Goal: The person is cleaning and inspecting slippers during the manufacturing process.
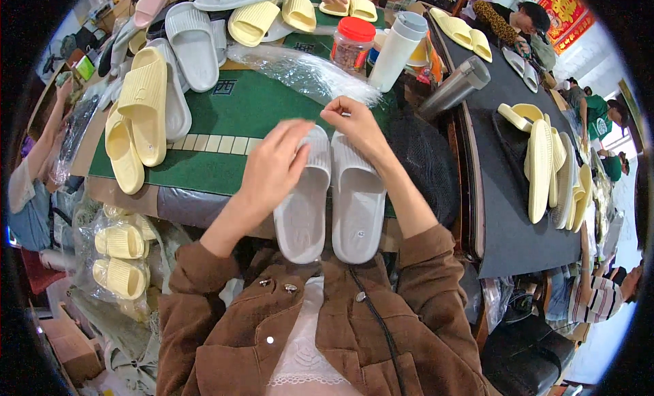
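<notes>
A pair of grey ribbed slide slippers stands side by side in front of me, toes pointing away: the left slipper and the right slipper. My left hand is over the strap of the left slipper, slightly blurred, fingers stretched and thumb apart, with nothing seen in it. Above the right slipper's strap is my right hand, its thumb and fingertips pinched together. Anything between those fingertips is too small to make out. Left of my hands, a row of pale square pieces lies on the green mat.
Yellow slippers and grey slippers are piled at the far left. Clear plastic wrap lies beyond my hands, near a red-lidded jar, a white bottle and a steel tumbler. More slippers rest on the dark right-hand table.
</notes>
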Tool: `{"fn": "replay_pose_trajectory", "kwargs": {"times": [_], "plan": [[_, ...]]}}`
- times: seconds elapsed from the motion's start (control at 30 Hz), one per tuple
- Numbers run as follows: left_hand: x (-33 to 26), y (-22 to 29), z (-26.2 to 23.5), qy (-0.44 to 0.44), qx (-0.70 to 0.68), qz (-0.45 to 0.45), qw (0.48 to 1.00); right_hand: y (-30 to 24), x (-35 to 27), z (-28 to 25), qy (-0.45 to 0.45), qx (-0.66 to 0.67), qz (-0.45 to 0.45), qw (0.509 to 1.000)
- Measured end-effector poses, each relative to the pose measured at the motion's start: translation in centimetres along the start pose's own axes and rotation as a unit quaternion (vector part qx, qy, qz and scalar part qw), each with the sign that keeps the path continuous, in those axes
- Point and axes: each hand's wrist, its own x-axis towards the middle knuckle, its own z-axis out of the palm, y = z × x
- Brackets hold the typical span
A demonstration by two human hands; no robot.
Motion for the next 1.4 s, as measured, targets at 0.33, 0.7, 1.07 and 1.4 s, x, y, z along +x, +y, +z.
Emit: {"fn": "replay_pose_trajectory", "kwargs": {"times": [0.33,0.7,1.07,1.4], "plan": [[4.8,-3.8,5.4,-0.027,-0.256,-0.181,0.949,-0.6,-1.1,0.1,0.069,0.189,0.086,0.976],[3.9,-3.8,5.7,0.013,-0.259,-0.24,0.936,-0.5,-2.7,-0.2,0.074,0.225,0.112,0.965],[3.5,-3.7,6.2,0.022,-0.215,-0.164,0.963,-0.2,-3.1,0.3,0.078,0.174,0.114,0.975],[3.3,-3.6,6.7,0.005,-0.185,-0.12,0.975,1.3,-3.1,0.9,0.087,0.172,0.053,0.98]]}}
